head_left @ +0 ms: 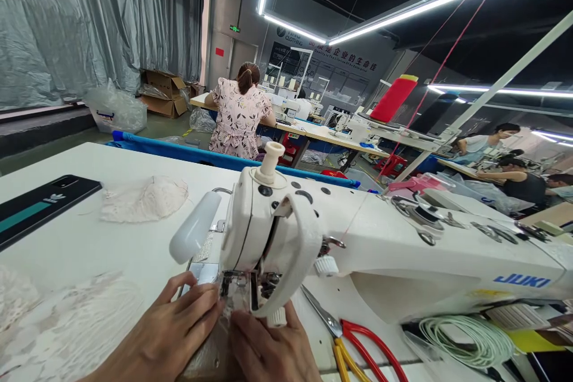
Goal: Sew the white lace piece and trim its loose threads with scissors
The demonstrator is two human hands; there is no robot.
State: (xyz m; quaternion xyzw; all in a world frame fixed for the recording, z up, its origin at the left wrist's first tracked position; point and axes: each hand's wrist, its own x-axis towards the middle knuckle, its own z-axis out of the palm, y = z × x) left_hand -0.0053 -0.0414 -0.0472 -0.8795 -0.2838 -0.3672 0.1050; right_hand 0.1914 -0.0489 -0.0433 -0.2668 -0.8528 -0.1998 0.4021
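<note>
At the needle end of a white sewing machine (308,239), both hands are close together on the machine bed. My left hand (174,325) has its fingers bent and pressed down left of the presser foot. Fingers of my right hand (264,343) are closed at the near side of the foot, partly behind the machine's white curved guard. Between the fingertips lies a bit of thin, sheer pale fabric (228,304), mostly covered by the hands. White lace pieces (80,322) and a pale lace cup-shaped piece (145,198) rest on the tabletop to the left.
Scissors with red and yellow handles (358,346) lie right of my right hand. A dark phone-like box (47,206) is at the left. Coiled pale green cord (468,334) sits under the machine arm. A person in a floral top (239,110) sits ahead; others work at the right.
</note>
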